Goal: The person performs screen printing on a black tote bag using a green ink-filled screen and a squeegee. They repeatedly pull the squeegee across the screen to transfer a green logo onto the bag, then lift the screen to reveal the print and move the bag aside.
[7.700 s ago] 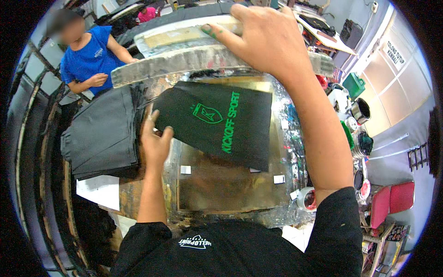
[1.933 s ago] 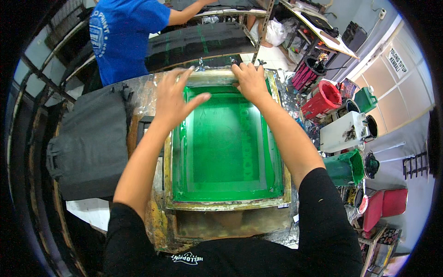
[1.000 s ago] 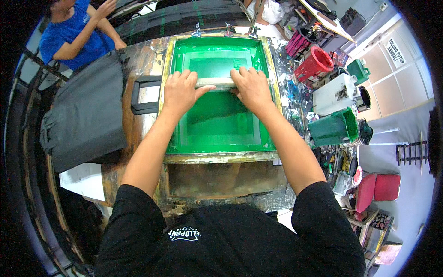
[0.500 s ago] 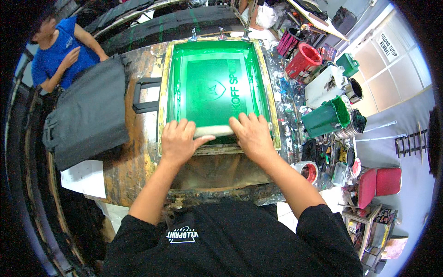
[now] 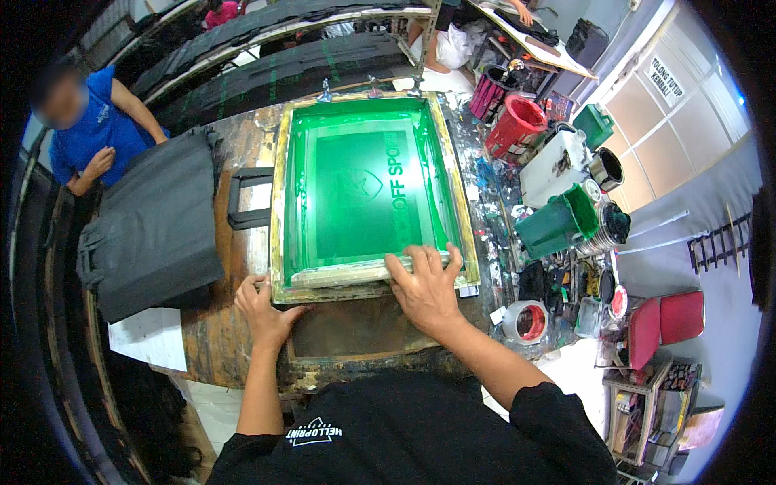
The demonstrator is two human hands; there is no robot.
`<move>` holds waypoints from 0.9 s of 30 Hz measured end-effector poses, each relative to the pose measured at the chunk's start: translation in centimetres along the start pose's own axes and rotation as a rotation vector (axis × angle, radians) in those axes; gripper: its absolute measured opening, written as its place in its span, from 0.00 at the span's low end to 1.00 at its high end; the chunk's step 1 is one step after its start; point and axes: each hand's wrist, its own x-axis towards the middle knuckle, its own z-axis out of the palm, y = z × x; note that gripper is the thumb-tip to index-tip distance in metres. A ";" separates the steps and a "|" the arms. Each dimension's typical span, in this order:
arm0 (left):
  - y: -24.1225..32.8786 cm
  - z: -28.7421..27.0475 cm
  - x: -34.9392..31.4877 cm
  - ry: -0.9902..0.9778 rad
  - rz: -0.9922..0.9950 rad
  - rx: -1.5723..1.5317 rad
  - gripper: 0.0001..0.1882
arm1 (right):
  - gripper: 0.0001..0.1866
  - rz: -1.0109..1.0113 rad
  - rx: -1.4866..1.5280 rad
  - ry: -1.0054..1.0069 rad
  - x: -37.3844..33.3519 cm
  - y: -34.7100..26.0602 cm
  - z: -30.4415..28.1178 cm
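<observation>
A screen-printing frame [image 5: 280, 186] with a green ink-covered mesh [image 5: 347, 162] lies on the table in front of me. Along its near end rests a long pale squeegee [image 5: 339, 273]. My right hand [image 5: 428, 291] is closed over the squeegee's right end, fingers bent across it. My left hand [image 5: 265, 314] grips the frame's near left corner, its fingers at the side and the thumb by the near edge. From under the frame's left side sticks out a black bag handle [image 5: 234, 198]; the rest of that bag is hidden.
Black fabric bags [image 5: 153, 226] lie at the left, beside a person in a blue shirt [image 5: 105, 121]. Ink containers stand along the right, including a red bucket [image 5: 513, 125] and a green tub [image 5: 558, 222]. A tape roll [image 5: 527, 322] sits near the right edge.
The squeegee has come nearer to me, to the frame's near end. My left hand has left it for the frame's corner; my right hand stays on it. The view has shifted slightly.
</observation>
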 end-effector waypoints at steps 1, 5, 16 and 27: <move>-0.2 0.1 -0.2 0.021 0.011 -0.020 0.48 | 0.26 0.014 0.000 0.005 -0.2 -0.1 0.4; 0.1 0.1 -0.3 0.162 0.035 -0.122 0.44 | 0.26 0.009 0.049 -0.062 0.5 0.5 -0.7; 5.0 -5.8 5.3 0.419 -0.003 -1.054 0.43 | 0.28 -0.096 -0.031 0.221 10.8 1.9 -10.3; 2.3 -1.0 8.0 0.157 -0.079 -0.133 0.50 | 0.28 -0.211 -0.154 0.498 25.1 5.1 -15.8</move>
